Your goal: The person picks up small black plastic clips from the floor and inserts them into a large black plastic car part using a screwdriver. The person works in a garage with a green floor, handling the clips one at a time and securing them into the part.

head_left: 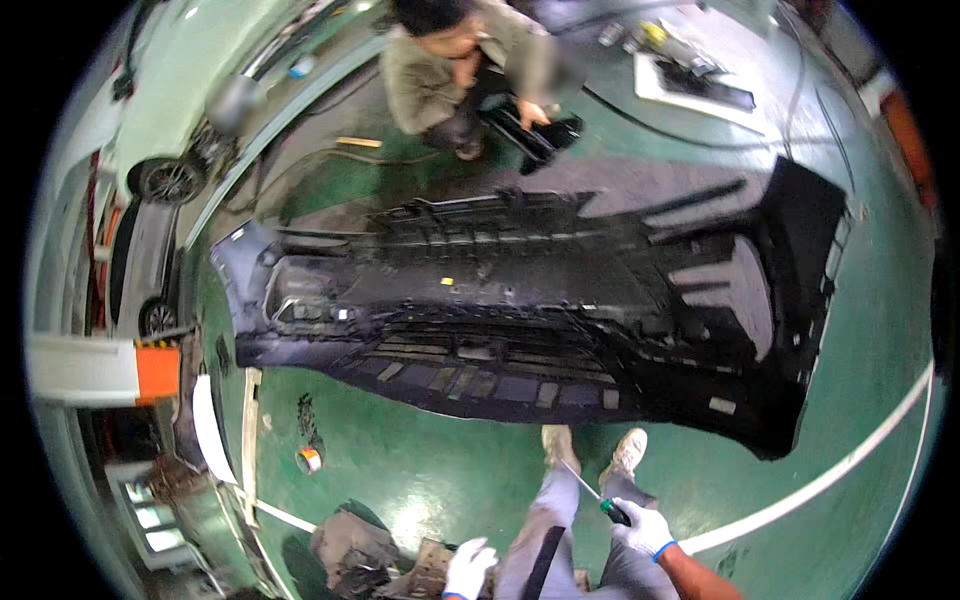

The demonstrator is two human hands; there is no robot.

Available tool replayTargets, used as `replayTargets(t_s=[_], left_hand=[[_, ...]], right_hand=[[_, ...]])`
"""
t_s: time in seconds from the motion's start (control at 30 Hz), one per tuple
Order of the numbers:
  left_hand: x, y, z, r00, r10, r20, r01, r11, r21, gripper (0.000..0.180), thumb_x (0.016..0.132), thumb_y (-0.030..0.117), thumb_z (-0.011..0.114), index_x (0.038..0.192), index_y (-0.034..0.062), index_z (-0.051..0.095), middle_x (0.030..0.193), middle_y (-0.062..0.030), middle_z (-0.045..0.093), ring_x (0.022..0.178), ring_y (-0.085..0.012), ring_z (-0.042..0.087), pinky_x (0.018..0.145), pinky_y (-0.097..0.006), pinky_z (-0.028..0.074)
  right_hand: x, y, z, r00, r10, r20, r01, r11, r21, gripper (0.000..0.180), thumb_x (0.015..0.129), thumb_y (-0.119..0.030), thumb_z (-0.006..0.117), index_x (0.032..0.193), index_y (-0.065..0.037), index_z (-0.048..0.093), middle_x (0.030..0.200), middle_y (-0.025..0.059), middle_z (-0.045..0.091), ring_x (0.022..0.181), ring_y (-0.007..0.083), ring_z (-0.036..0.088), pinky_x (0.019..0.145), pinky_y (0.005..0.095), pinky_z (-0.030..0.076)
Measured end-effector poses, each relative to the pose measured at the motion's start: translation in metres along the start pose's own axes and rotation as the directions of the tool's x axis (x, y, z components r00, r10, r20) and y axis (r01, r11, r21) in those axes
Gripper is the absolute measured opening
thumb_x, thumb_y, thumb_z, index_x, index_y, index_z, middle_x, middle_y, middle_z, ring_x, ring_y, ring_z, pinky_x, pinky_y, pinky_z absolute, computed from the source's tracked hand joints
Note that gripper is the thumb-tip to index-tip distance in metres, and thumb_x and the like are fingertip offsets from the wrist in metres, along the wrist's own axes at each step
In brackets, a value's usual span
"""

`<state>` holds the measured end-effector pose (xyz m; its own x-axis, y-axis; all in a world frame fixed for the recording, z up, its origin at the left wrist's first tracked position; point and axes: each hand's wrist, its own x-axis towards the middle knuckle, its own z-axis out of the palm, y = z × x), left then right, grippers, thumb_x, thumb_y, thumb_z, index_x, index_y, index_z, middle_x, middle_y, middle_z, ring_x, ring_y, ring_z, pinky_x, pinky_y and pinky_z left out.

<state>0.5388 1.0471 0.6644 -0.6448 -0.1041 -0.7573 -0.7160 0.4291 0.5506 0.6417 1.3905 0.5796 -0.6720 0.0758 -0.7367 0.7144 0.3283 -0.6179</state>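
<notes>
A large black car bumper [600, 290] lies across the green floor in front of my feet, its ribbed inner side facing up. My right hand [645, 530], in a white glove with a blue cuff, is closed round the green and black handle of a screwdriver [614, 511]. The thin shaft points up and left, over my shin, with its tip short of the bumper's near edge. In a matching white glove, my left hand [472, 568] hovers low by my left leg with its fingers apart, and nothing shows in it.
Beyond the bumper a person [440, 80] crouches, handling a glossy black part [535, 140]. A hose [680, 138] runs along the floor towards a white panel [690, 95]. A tape roll [308, 460] and a wooden strip [250, 450] lie left. A pale car [190, 80] stands far left.
</notes>
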Motion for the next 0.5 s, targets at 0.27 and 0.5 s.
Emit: replayTargets(t_s=[0.27, 0.5], left_hand=[[-0.071, -0.313, -0.163, 0.978, 0.091, 0.189, -0.207, 0.559, 0.803, 0.027, 0.102, 0.024, 0.058, 0.117, 0.0078, 0.074, 0.113, -0.0124, 0.075, 0.094, -0.028, 0.072, 0.081, -0.041, 0.059], [-0.081, -0.357, -0.197, 0.909, -0.398, 0.123, 0.248, 0.754, 0.608, 0.036, 0.102, 0.033, 0.053, 0.122, 0.0117, 0.074, 0.118, -0.0167, 0.074, 0.114, -0.0297, 0.069, 0.097, -0.044, 0.053]], right_hand=[[0.009, -0.074, 0.028, 0.976, -0.084, 0.201, 0.127, 0.969, -0.213, 0.062, 0.086, -0.059, 0.071, 0.127, -0.013, 0.069, 0.109, 0.0161, 0.075, 0.1, 0.0346, 0.072, 0.089, 0.0422, 0.054], [0.049, -0.141, 0.141, 0.994, -0.06, 0.093, 0.099, 0.857, -0.506, 0.062, 0.08, -0.059, 0.072, 0.118, -0.009, 0.071, 0.102, 0.0214, 0.075, 0.098, 0.0401, 0.072, 0.087, 0.0468, 0.056]])
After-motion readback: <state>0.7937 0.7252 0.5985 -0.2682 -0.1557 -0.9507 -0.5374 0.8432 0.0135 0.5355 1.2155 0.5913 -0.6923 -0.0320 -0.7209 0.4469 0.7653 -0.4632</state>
